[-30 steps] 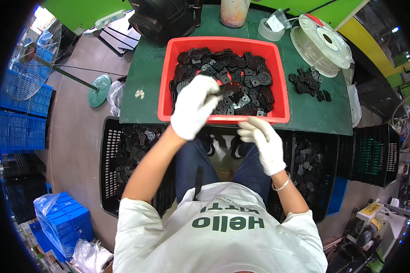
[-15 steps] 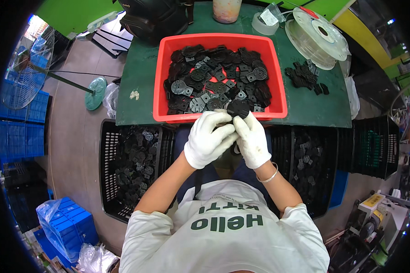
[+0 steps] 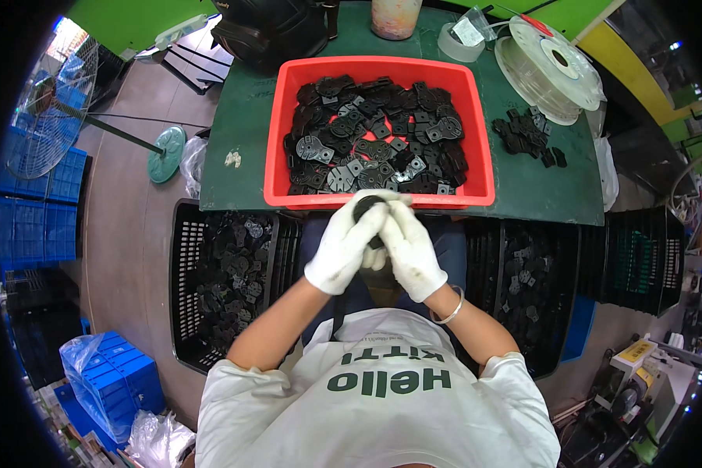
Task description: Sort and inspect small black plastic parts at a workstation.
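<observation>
1. The left hand [image 3: 345,243], in a white knit glove, is drawn in narrow around a black part [image 3: 366,205], with the thumb lying along it.
2. The right hand [image 3: 413,253], gloved alike, is pressed against the left from the other side with its fingers bent inward; I cannot tell whether it grips the part or merely steadies it.
3. The black part sits between the two hands, up at their fingertips and nearer the left. A rounded dark end shows; its long axis is hidden by the fingers.
4. Straight ahead of the hands is the red tub [image 3: 274,148], its near rim just at the fingertips; whether they touch it cannot be told. It is smooth plastic, rectangular, with sloping walls.
5. Inside lie loose black pieces [image 3: 314,149], many with a round, ribbed head and a narrower tail, some matt, some catching a dull sheen.
6. Ahead and to the right of the hands, a small heap of black pieces [image 3: 522,132] rests on the green bench [image 3: 542,193], whose top looks flat and scuffed.
7. Beyond that heap stands a translucent spool [image 3: 519,69], round and flanged.
8. Below and left of the hands is a black crate [image 3: 189,285] with slotted walls, holding similar dark pieces.
</observation>
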Demonstrator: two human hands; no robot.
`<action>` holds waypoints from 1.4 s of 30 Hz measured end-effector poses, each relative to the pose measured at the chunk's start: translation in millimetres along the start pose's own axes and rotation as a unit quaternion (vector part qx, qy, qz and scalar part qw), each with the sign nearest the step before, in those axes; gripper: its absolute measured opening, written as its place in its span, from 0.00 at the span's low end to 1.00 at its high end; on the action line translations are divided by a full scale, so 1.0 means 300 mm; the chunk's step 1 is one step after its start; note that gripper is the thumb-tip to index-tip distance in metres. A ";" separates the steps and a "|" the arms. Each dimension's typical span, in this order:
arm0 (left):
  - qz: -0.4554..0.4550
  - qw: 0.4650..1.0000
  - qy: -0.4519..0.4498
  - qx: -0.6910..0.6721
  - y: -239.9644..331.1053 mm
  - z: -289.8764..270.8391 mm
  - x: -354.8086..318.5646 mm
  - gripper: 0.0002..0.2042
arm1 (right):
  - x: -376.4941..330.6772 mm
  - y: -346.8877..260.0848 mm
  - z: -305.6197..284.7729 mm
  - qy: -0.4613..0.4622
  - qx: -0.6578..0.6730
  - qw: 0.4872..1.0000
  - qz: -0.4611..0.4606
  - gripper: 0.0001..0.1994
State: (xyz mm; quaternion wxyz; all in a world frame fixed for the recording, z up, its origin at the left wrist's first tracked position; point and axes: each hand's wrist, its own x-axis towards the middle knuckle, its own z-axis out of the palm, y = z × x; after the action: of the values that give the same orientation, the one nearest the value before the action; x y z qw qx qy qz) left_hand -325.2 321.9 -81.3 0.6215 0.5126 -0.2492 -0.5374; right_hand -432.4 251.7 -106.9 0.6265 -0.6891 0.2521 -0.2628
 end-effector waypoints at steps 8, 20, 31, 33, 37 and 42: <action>0.128 0.931 0.193 -0.283 -0.080 -0.101 -0.076 0.12 | 0.334 -0.011 -0.201 -0.121 -0.456 0.863 -0.179 0.12; 0.097 0.944 0.161 -0.271 -0.108 -0.098 -0.093 0.10 | 0.443 0.064 -0.212 -0.078 -0.327 0.939 0.076 0.10; 0.171 0.957 0.117 -0.203 -0.140 -0.023 -0.040 0.26 | 0.054 -0.054 -0.013 0.007 -0.444 0.827 -0.345 0.18; 0.178 0.956 0.117 -0.202 -0.142 -0.024 -0.050 0.28 | 0.044 -0.051 -0.011 -0.005 -0.438 0.828 -0.350 0.18; 0.162 0.947 0.107 -0.256 -0.136 -0.033 -0.064 0.25 | 0.045 -0.039 -0.016 -0.026 -0.375 0.850 -0.369 0.20; 0.176 0.944 0.054 -0.275 -0.159 -0.056 -0.066 0.26 | 0.031 -0.031 -0.024 -0.026 -0.347 0.846 -0.405 0.21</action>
State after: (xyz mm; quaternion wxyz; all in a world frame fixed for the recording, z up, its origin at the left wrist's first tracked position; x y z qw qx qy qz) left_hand -336.3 351.3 -125.7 0.8356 0.2980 -0.1442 -0.4384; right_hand -430.2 241.1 -96.7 0.1913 -0.9089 0.0090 -0.3704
